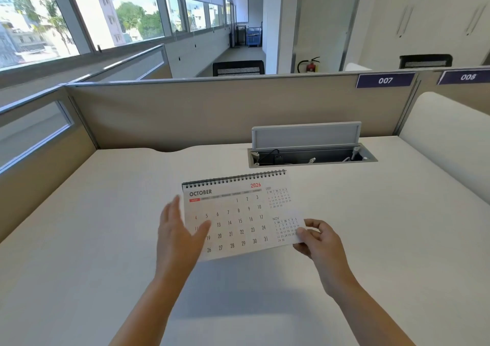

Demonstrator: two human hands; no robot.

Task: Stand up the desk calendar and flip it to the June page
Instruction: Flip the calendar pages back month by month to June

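Held above pale table [371, 239]: white spiral-bound card desk calendar [238, 213], showing October; right hand [315, 239] pinching lower corner, left hand [177, 234] open against left edge; likely light, stiff-backed, pages flimsy; best gripped by edges.

The calendar [238, 216] is over the desk [106, 226], between two hands. Left hand [176, 235] is at its left edge, right hand [316, 242] at its right corner. An open cable box [310, 156] sits behind it.

Desk calendar [238, 213]: one
Hands: two, left [177, 235] and right [316, 242]
Desk [371, 213]: one
Cable box [310, 156]: one
Number signs: two, 007 [385, 80] and 008 [468, 77]
Fire extinguisher [310, 66]: one
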